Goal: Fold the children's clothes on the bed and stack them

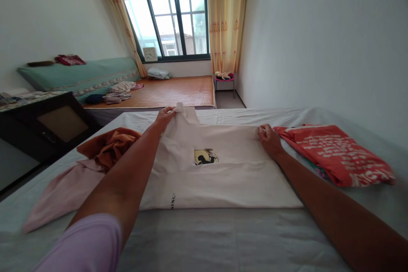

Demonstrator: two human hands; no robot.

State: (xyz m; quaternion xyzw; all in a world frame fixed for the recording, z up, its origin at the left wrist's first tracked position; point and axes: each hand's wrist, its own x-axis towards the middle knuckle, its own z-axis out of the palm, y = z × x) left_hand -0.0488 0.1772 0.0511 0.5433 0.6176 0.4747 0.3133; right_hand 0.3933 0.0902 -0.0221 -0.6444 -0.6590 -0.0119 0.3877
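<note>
A cream T-shirt (229,185) lies partly folded on the white sheet in front of me, its near side turned in over the middle. A yellow and black print shows at its centre, with dark lettering near the front edge. My left hand (166,118) pinches the shirt's far left part, by the sleeve, and lifts it a little. At the far right corner, my right hand (268,138) has its fingers closed on the shirt's edge.
Red folded clothing (341,153) with white lettering lies to the right. Rust-brown cloth (111,146) and pink cloth (68,191) are bunched at left. Beyond are a dark cabinet (47,123), a bed with a brown mat (178,89) and a small stool (225,79).
</note>
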